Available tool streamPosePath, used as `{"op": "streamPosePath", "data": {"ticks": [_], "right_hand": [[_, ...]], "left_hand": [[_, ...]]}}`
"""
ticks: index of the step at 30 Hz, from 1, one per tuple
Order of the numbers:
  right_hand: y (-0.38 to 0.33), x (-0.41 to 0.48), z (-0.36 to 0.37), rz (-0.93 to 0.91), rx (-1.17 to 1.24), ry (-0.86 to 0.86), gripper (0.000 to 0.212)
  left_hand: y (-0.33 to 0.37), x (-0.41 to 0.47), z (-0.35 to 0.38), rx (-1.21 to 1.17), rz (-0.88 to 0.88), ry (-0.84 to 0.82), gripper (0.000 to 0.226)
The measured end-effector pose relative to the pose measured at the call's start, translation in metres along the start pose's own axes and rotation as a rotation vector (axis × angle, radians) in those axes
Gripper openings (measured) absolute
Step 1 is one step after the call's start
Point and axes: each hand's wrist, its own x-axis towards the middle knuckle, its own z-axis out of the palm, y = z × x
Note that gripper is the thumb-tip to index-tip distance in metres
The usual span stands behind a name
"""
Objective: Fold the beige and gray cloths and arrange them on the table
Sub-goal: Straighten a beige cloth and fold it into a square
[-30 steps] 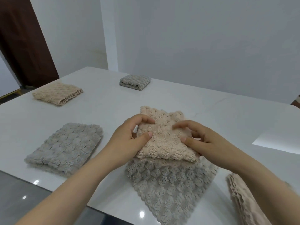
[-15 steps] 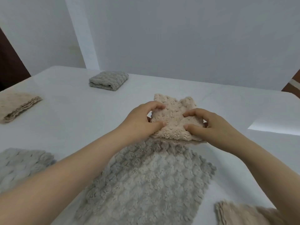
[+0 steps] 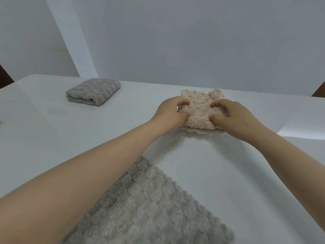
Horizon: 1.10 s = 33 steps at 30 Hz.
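The beige cloth [image 3: 200, 110] lies folded on the white table [image 3: 228, 166], far from the person and a little to the right of the middle. Both hands hold it. The left hand [image 3: 171, 114] grips its left edge, with the fingers curled over the top and the thumb pressed against the side. The right hand [image 3: 232, 115] grips the right edge in the same way, fingers bent and thumb pinching the cloth. The wavy lower edge of the cloth shows under the hands.

A folded gray cloth [image 3: 93, 91] rests further left, near the far edge of the table and well apart from the beige one. A flat gray cloth [image 3: 154, 208] lies spread open near the person, partly under the left forearm. Behind the table stands a plain pale wall [image 3: 193, 41].
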Motion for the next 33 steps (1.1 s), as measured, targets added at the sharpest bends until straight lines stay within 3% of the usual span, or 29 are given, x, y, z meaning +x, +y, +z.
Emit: {"op": "streamPosePath", "data": {"ticks": [6,11,15,33], "right_hand": [[0.025,0.039,0.000,0.023,-0.012,0.026,0.041],[0.041,0.053,0.001,0.059,-0.019,0.033,0.055],[0.039,0.042,-0.005,0.033,-0.042,0.060,0.052],[-0.054,-0.094,-0.009,-0.145,-0.086,0.004,0.047]], "left_hand": [[0.003,0.042,0.019,0.040,0.003,0.007,0.038],[-0.005,0.057,0.029,0.083,-0.039,0.002,0.040],[-0.008,0.052,0.025,0.109,-0.015,0.038,0.035],[0.012,-0.107,-0.040,0.033,0.013,0.071,0.026]]}}
